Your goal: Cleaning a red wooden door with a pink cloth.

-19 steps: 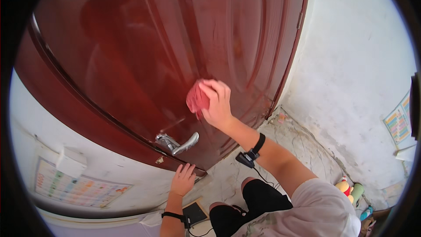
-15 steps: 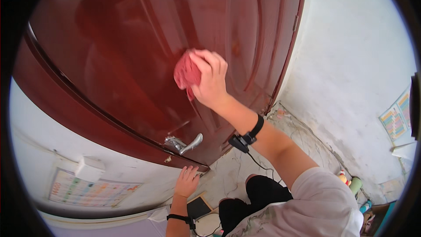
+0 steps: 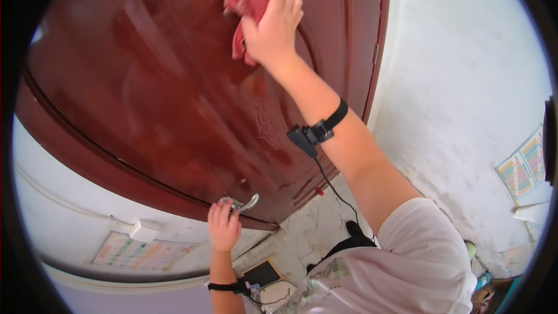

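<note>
Cloth: the red cloth (image 3: pixel 247 9) is pressed high on the dark red door (image 3: pixel 174 99), well above the door handle (image 3: pixel 244 203).
Right hand (image 3: pixel 273 23): its grip is closed, bunching the cloth.
Left hand (image 3: pixel 224 227): its fingers rest curled on the handle.
Risk: the door may swing under the push if the left hand loosens; the cloth may slip from the grip.

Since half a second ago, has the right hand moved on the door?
Yes. The right hand with the red cloth slid up the door, farther from the handle.

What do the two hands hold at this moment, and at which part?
The right hand grips a bunched red cloth against the dark red door. The left hand holds the metal door handle near its base.
</note>
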The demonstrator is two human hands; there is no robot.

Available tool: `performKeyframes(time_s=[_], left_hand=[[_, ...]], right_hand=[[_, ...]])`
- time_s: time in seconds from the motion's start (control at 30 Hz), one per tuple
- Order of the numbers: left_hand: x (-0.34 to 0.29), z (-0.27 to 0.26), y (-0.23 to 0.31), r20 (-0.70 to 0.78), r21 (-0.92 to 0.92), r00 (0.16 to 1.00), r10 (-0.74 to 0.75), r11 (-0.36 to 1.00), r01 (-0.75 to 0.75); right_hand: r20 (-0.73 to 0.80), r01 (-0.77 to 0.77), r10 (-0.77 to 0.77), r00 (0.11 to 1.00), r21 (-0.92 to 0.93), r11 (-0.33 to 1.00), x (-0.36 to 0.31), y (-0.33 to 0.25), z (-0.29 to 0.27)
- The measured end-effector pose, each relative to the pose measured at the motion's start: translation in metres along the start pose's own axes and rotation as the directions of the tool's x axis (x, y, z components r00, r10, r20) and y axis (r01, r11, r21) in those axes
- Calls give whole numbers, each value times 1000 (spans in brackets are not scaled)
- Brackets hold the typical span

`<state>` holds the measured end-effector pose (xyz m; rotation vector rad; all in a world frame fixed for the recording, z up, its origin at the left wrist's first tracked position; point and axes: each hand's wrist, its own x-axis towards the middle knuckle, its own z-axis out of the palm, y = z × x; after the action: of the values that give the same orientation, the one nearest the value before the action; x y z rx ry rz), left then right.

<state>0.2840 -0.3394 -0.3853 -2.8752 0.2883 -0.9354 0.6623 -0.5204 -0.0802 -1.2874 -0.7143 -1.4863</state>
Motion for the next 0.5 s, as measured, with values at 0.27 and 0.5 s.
performKeyframes(time_s=[0.27, 0.5], left_hand=[[128, -38, 9, -290, 497, 957, -22, 851, 170], [192, -22, -15, -393, 456, 907, -152, 824, 336]], right_hand=[[-94, -243, 241, 966, -17, 970, -13, 148, -40], [51, -463, 463, 885, 197, 864, -48, 243, -97]])
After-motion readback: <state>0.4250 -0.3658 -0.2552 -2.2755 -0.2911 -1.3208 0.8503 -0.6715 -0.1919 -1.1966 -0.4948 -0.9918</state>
